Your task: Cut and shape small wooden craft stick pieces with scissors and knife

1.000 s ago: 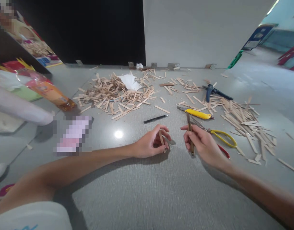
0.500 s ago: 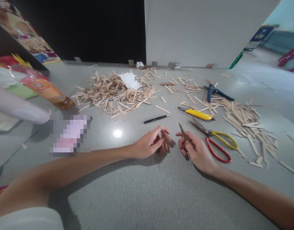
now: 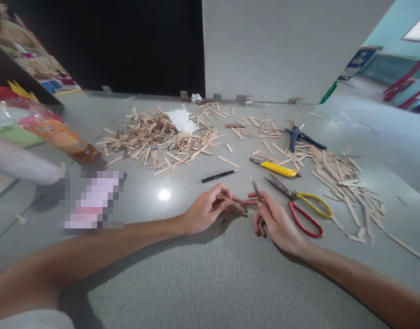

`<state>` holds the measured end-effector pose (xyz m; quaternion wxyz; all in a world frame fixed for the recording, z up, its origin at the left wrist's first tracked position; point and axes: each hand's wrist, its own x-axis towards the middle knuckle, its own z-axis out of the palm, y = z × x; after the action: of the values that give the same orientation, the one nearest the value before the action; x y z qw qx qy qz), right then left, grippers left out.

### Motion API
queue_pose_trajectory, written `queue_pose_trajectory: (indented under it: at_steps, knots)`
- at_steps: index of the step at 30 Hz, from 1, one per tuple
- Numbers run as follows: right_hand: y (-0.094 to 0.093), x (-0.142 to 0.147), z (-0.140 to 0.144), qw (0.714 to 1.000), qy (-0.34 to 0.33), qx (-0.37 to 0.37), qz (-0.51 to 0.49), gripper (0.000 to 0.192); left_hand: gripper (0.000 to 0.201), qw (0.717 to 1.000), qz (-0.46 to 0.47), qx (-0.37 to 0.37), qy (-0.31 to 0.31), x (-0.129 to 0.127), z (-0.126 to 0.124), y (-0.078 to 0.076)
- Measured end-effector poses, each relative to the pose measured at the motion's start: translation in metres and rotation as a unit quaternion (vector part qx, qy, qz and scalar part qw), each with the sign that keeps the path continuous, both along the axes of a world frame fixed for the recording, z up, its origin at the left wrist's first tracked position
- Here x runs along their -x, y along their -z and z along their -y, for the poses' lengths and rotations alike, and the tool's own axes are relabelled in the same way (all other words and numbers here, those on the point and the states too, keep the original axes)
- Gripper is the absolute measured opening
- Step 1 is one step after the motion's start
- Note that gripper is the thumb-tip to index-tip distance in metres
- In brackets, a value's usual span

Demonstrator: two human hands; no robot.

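My left hand [image 3: 204, 210] pinches a thin wooden strip [image 3: 233, 201] between thumb and fingers, just above the grey tabletop. Facing it, my right hand [image 3: 276, 221] is closed round a slim knife [image 3: 257, 191] whose pointed blade aims up and away from me. A finger of the right hand reaches to the strip's end; whether it touches cannot be made out. Beyond my hands lies a black pen [image 3: 219, 176]. By the right hand are a yellow utility knife [image 3: 278, 168] and scissors [image 3: 305, 211] with one red and one yellow handle.
A heap of wooden sticks [image 3: 151, 137] with white paper [image 3: 182, 120] lies at the back left, more sticks [image 3: 350, 183] at the right. Dark-handled cutters [image 3: 300, 137] rest among them. At left are an orange drink bottle [image 3: 64, 132] and a blurred-out flat object [image 3: 95, 198]. Upright panels [image 3: 292, 50] stand behind.
The strip in my left hand has turned into plainer view. My right hand has moved closer to it, one finger stretched leftward. The whole view has shifted slightly.
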<state>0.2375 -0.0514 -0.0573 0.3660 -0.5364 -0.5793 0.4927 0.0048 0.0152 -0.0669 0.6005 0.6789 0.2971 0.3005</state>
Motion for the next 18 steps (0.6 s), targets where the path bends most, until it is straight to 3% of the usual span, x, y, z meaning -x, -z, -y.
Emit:
queue_pose_trajectory:
  at_steps: [8, 18]
  knots:
    - [-0.0042, 0.0024, -0.0019, 0.998, -0.004, 0.031, -0.048, 0.038, 0.035, 1.0, -0.027, -0.012, -0.003, 0.0024, -0.0009, -0.0032]
    - [-0.0068, 0.0019, -0.0017, 0.997, 0.031, 0.022, -0.066, 0.039, 0.015, 0.982, -0.06, -0.169, -0.053, 0.0014, -0.0001, 0.0007]
